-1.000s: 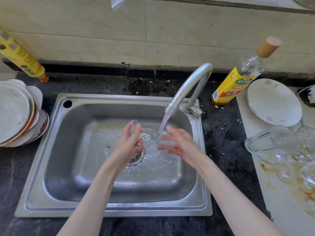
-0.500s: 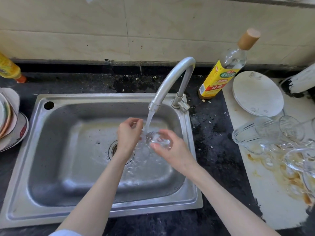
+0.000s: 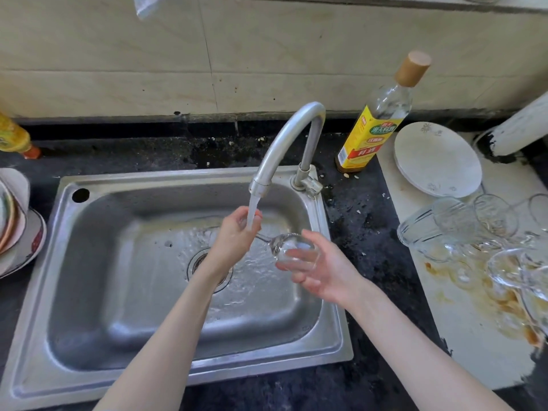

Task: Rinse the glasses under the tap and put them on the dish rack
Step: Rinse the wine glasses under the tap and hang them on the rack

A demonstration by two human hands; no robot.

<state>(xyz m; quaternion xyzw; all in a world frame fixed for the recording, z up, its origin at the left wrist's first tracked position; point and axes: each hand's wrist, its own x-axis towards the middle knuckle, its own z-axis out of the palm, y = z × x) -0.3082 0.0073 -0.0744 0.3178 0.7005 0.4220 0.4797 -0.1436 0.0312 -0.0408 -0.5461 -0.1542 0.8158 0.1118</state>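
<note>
Clear stemmed wine glass (image 3: 289, 246) lies tilted on its side over the stainless steel sink (image 3: 124, 292), bowl toward the right, stem toward the left. Left hand (image 3: 235, 232) has its fingers curled round the stem end, directly under the water stream from the curved metal tap (image 3: 281, 143). Right hand (image 3: 323, 271) cups the bowl with fingers loosely spread and bent against the glass. Further clear glasses (image 3: 456, 226) lie jumbled on the stained white board (image 3: 462, 336) to the right, beside a white plate (image 3: 437, 158). A yellow-labelled bottle (image 3: 376, 120) stands behind the tap.
</note>
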